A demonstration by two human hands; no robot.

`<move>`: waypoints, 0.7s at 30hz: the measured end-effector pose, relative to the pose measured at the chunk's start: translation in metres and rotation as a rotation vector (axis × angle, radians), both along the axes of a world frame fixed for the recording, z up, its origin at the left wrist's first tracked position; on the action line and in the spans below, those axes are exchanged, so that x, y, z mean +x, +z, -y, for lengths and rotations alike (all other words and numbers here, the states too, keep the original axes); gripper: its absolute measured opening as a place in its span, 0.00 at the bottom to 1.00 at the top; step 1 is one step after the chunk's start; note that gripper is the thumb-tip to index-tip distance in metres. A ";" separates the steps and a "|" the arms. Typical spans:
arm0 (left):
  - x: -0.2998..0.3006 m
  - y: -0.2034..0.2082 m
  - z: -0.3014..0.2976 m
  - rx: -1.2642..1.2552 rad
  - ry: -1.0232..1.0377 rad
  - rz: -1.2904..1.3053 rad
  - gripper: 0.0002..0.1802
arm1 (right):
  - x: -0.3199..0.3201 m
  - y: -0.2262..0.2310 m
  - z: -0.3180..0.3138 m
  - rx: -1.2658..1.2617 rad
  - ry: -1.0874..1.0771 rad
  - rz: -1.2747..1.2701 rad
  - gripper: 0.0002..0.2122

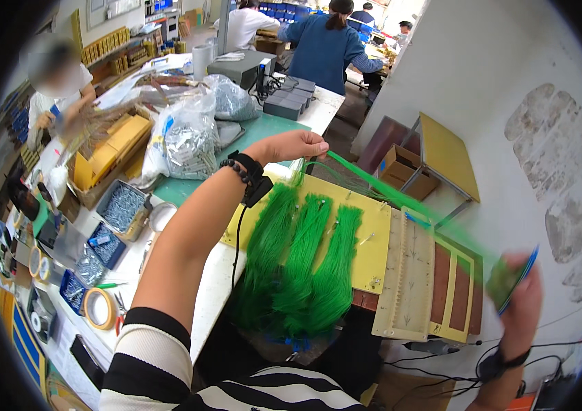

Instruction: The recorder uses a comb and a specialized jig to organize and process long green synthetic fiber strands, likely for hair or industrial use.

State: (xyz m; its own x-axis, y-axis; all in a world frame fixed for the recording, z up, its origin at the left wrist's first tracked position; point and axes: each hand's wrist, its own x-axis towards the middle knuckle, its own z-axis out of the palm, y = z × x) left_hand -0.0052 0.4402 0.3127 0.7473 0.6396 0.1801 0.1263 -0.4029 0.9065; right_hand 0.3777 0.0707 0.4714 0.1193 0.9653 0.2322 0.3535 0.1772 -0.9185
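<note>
A bundle of thin green wires point(380, 186) is stretched slantwise between my two hands, its right part smeared by motion. My left hand point(291, 146) pinches the bundle's far end above the yellow board's back edge. Out to the right, my right hand point(522, 301) is closed round the other end, blurred; a thin blue stick-like thing point(528, 264) shows at its fingers. On the yellow board point(372, 257) lie three thick bunches of green wires point(335, 264) between metal pins, hanging over the near edge toward my lap. Blue bits point(289, 340) show at their lower ends.
Right of the board is a pale slotted panel point(404, 288). Left on the table are screw bins point(121, 207), a tape roll point(100, 308), red-handled pliers point(120, 312) and bags of metal parts point(185, 144). A yellow-topped stand point(448, 154) is by the wall. Other people work beyond.
</note>
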 end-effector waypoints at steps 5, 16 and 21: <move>0.025 -0.028 -0.034 -0.057 -0.004 -0.133 0.21 | -0.014 -0.093 0.036 -0.112 -0.105 -0.540 0.15; 0.029 -0.052 -0.058 -0.334 0.161 -0.433 0.27 | -0.010 -0.069 0.010 -0.489 0.389 -0.166 0.13; 0.024 -0.066 -0.079 -0.472 0.313 -0.268 0.23 | 0.036 -0.062 -0.067 -0.100 0.309 0.471 0.10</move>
State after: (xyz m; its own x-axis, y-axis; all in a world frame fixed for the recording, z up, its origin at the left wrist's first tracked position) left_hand 0.0193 0.5194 0.2472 0.4920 0.8001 -0.3432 0.4214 0.1261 0.8981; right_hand 0.4138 0.1379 0.4090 -0.2661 0.9590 0.0980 0.6746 0.2579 -0.6917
